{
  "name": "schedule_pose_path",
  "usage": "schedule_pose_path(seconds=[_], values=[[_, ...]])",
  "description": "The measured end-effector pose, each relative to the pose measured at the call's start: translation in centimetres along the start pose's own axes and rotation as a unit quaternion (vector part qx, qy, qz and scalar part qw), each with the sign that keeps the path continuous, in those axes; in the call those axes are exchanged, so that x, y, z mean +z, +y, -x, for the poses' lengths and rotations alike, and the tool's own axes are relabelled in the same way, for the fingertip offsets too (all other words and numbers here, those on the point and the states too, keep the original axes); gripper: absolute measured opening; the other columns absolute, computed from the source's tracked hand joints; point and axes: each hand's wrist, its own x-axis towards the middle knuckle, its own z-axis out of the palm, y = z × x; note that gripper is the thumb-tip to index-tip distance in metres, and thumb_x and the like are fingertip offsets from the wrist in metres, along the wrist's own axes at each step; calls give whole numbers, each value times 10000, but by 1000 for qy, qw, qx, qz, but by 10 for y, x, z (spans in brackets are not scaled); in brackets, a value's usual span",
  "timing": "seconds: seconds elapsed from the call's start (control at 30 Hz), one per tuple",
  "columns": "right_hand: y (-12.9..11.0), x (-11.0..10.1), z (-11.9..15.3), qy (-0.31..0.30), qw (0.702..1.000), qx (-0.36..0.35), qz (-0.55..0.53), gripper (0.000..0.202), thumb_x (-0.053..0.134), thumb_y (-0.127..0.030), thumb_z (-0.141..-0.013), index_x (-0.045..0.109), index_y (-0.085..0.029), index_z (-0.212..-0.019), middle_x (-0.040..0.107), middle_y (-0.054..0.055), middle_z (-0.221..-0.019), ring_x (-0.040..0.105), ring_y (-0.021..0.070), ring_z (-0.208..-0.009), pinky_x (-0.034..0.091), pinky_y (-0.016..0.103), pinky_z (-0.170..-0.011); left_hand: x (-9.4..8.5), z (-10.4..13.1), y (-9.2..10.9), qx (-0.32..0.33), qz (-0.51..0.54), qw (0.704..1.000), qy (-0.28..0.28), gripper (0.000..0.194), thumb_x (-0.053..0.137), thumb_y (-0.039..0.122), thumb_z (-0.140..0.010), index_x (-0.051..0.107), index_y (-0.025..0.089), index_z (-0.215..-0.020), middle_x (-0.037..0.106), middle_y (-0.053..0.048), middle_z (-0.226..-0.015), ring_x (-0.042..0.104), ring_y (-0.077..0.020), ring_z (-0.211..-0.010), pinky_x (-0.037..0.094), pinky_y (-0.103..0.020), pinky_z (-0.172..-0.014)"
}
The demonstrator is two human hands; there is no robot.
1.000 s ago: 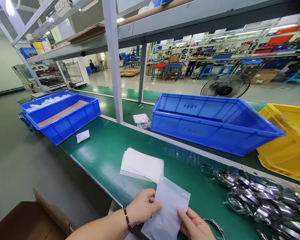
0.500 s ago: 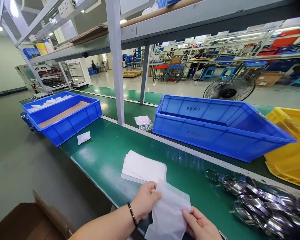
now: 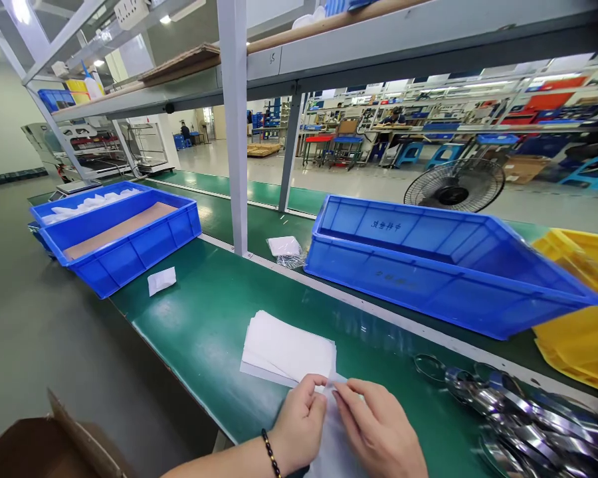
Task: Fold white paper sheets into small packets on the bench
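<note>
Pinching, hands: left hand (image 3: 301,425) and right hand (image 3: 379,431) meet at the near edge of the bench, fingertips closed together on the top edge of a translucent plastic bag (image 3: 335,448).
Bag position: the bag hangs below the two hands, largely hidden behind them, over the green mat.
Left wrist: a dark beaded bracelet (image 3: 270,451) circles it.
Carton: an open brown cardboard box (image 3: 40,451) sits at lower left, below bench level.
Bag stack: a flat pile of white bags (image 3: 289,348) lies on the green bench (image 3: 204,318), just beyond the fingertips.
Metal parts: a heap of shiny steel rings (image 3: 523,425) lies to the right of the hands, on the bench.
Loose piece: a small white slip (image 3: 161,280) rests near the left bench edge.
Middle row: a packed bag (image 3: 285,249) lies beside the upright post (image 3: 236,126); a large blue bin (image 3: 438,259) stands to its right, a yellow bin (image 3: 583,312) beyond that.
Left bins: two blue crates (image 3: 119,239) stand side by side, one holding a brown sheet, the other white items.
Background: a floor fan (image 3: 453,186) and distant workstations.
</note>
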Motion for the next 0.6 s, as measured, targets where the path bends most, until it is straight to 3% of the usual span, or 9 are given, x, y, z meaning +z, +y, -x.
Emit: schedule_pose_path(seconds=[0.07,0.13,0.2,0.27,0.33,0.43,0.5,0.53,0.6], values=[[0,11,-4,-8,1000,-28,-2,203,526,-178,-850,656,-217,-1002,667,75,-879,601,207,-794,483,336,-707,-1,1,4,34,-31,999,5,301,398,364,-933,551,153,-1083,519,-4,-752,435,-121,-651,363,-251,-641],[-2,18,-5,-1,1000,-7,-27,188,521,-180,-850,639,-212,-992,660,73,-885,598,205,-799,483,331,-715,-2,2,6,45,-62,997,4,292,373,323,-941,551,158,-1105,545,-17,-788,467,-134,-693,373,-263,-679],[-6,20,-6,-11,993,77,-89,128,493,-228,-868,616,-215,-900,634,58,-834,587,185,-742,480,302,-661,-4,2,6,38,-99,994,-7,299,362,296,-940,546,158,-1132,509,6,-709,435,-128,-626,350,-262,-629],[-9,17,-10,-46,962,201,-176,188,458,-317,-887,567,-222,-766,586,31,-745,556,164,-659,462,275,-591,-6,2,5,27,-133,990,-25,312,365,281,-933,540,160,-1161,447,34,-633,379,-120,-557,306,-262,-573],[-6,11,-14,-77,897,341,-271,279,471,-423,-877,537,-224,-693,517,-3,-634,489,141,-565,424,252,-515,-7,1,4,18,-146,989,-32,317,377,276,-925,542,163,-1171,440,36,-629,375,-118,-551,292,-262,-564],[18,-6,-11,-41,732,524,-433,336,612,-544,-768,603,-210,-728,510,-18,-588,450,120,-528,423,232,-477,-9,0,2,-4,-128,992,-22,308,377,298,-923,549,160,-1138,469,20,-666,405,-123,-587,307,-257,-576],[46,-20,-3,20,632,597,-494,357,743,-525,-637,643,-198,-741,591,8,-666,498,121,-560,474,237,-494,-10,-1,1,-22,-117,993,-19,309,367,314,-925,540,153,-1124,440,28,-646,393,-123,-579,298,-253,-563],[62,-27,1,49,608,618,-496,359,798,-482,-564,651,-194,-720,624,25,-714,527,128,-580,500,245,-505,-11,-1,0,-28,-122,992,-20,311,367,319,-923,533,150,-1125,416,35,-628,379,-123,-569,290,-254,-556],[91,-38,6,81,620,633,-457,339,832,-407,-487,659,-187,-680,650,49,-725,552,137,-568,521,251,-478,-11,-1,-2,-29,-145,989,-26,318,372,323,-917,518,148,-1139,380,46,-601,363,-125,-559,279,-260,-557]])
